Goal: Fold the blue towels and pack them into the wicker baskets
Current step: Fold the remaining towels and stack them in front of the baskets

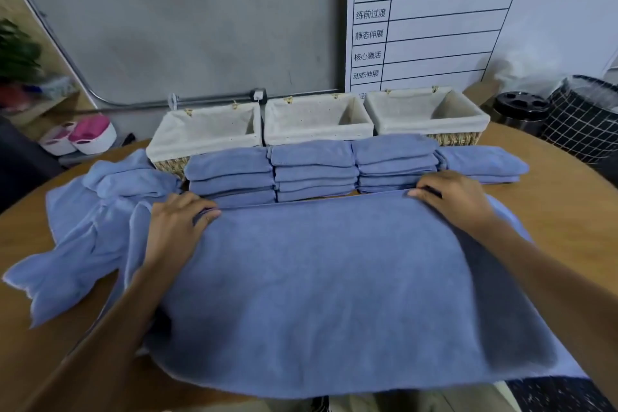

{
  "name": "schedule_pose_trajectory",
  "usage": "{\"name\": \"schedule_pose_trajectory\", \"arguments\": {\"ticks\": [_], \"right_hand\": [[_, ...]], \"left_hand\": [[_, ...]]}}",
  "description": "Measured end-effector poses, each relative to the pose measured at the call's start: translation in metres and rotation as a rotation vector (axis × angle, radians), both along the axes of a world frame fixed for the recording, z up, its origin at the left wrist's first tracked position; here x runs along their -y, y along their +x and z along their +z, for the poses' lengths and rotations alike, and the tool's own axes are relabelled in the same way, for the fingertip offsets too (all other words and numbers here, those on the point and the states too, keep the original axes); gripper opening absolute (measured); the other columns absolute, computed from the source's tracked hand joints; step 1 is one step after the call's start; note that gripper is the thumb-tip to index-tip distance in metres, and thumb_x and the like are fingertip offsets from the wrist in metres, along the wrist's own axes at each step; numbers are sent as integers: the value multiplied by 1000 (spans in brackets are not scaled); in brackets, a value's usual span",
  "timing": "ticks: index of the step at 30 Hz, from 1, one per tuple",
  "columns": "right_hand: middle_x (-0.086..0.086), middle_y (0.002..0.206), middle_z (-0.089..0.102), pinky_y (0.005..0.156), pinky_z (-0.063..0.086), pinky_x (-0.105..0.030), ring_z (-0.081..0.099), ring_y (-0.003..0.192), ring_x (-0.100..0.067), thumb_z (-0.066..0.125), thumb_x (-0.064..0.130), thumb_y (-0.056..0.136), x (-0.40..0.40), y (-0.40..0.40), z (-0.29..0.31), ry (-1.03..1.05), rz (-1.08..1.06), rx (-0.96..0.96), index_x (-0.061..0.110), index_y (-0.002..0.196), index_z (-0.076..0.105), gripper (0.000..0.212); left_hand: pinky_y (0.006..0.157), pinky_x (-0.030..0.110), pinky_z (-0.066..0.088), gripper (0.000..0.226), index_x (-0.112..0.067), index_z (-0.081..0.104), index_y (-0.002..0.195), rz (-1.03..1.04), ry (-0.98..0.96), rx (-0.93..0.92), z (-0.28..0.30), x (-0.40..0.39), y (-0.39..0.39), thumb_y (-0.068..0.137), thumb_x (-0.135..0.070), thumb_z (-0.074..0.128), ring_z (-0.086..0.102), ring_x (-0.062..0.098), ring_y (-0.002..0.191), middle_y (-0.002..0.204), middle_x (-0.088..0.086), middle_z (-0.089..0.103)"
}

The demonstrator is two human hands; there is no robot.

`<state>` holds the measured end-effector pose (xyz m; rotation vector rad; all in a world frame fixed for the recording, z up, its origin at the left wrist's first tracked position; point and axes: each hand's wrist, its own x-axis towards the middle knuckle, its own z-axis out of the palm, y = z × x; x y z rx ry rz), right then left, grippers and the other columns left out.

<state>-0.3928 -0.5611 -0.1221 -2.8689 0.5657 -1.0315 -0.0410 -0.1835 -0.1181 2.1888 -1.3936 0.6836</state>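
A large blue towel [327, 284] lies spread over the near part of the round wooden table [561, 197]. My left hand [177, 221] pinches its far edge on the left, and my right hand [451, 201] pinches the same edge on the right. Behind that edge stand three stacks of folded blue towels [314, 170], with one more folded pile [481, 164] at the right. Three lined wicker baskets stand in a row at the back: left [200, 134], middle [317, 120] and right [424, 110]. All three hold nothing.
Loose unfolded blue towels [83, 227] lie heaped on the table's left side. A black bin [520, 110] and a checked fabric hamper [585, 117] stand right of the baskets. A white schedule board [468, 17] leans on the wall behind. Pink and white slippers [80, 135] lie on the floor at the left.
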Motion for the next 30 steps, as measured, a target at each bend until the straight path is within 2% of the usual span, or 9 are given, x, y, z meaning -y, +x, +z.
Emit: {"name": "schedule_pose_trajectory", "arguments": {"ticks": [3, 6, 8, 10, 15, 19, 23, 27, 30], "right_hand": [[-1, 79, 65, 60, 47, -39, 61, 75, -26, 47, 56, 97, 9, 2, -2, -89, 30, -4, 16, 79, 67, 48], [-4, 87, 62, 66, 37, -41, 54, 77, -31, 52, 47, 98, -3, 2, 8, -248, -97, 35, 16, 85, 69, 37], [-3, 89, 60, 66, 38, -41, 56, 77, -30, 53, 43, 98, -35, 5, 14, -205, -111, 96, 18, 88, 70, 32], [-1, 96, 62, 68, 46, -41, 61, 82, -29, 49, 46, 98, -73, 7, 7, -51, -43, 44, 20, 97, 70, 34], [5, 143, 54, 99, 42, -44, 52, 129, -22, 12, 76, 93, -103, 5, -16, 161, -35, -282, 30, 134, 59, 77], [9, 153, 43, 112, 33, -40, 39, 141, -16, 0, 83, 85, -97, 7, -6, 191, -47, -369, 32, 142, 53, 93], [12, 159, 33, 118, 24, -38, 29, 147, -13, -3, 87, 79, -100, 8, 0, 217, -42, -439, 36, 148, 42, 97], [14, 163, 20, 122, 17, -37, 18, 151, -11, -8, 89, 75, -100, 4, 4, 221, -33, -519, 39, 153, 30, 100], [16, 164, 14, 123, 14, -37, 10, 152, -8, -8, 89, 76, -95, -6, 3, 227, -31, -551, 42, 154, 24, 97]], "left_hand": [[69, 42, 44, 33, -14, 77, 94, -31, 20, 34, 9, -2, -6, 97, -39, 54, 61, 29, 76, 87, 2, 68], [73, 42, 47, 16, -11, 76, 101, 50, -97, -4, 28, -24, -27, 95, -23, 67, 60, 28, 81, 94, 7, 67], [78, 44, 51, 12, -10, 76, 102, 124, -130, -126, 27, -45, -43, 92, -15, 71, 62, 29, 87, 98, 9, 69], [86, 44, 52, 19, -11, 73, 111, 128, -40, -257, 13, -64, -52, 96, -21, 66, 64, 29, 100, 110, 8, 70], [107, 47, 44, 41, -8, 63, 132, 33, 43, -409, 0, -100, -56, 101, -32, 52, 54, 27, 127, 135, 10, 61], [110, 40, 39, 60, -17, 62, 134, 40, 243, -407, 4, -124, -39, 95, -57, 38, 50, 22, 132, 140, -2, 56], [107, 42, 42, 67, -15, 62, 134, 104, 296, -326, 16, -102, -36, 96, -62, 35, 54, 27, 130, 139, 5, 60], [119, 55, 14, 94, -29, 30, 156, 235, 543, -323, -3, -63, -66, 78, -74, 1, 19, 30, 151, 165, 4, 22], [120, 59, 5, 98, -36, 20, 158, 252, 573, -326, -10, -64, -70, 73, -80, -3, 5, 28, 154, 168, 0, 9]]}}
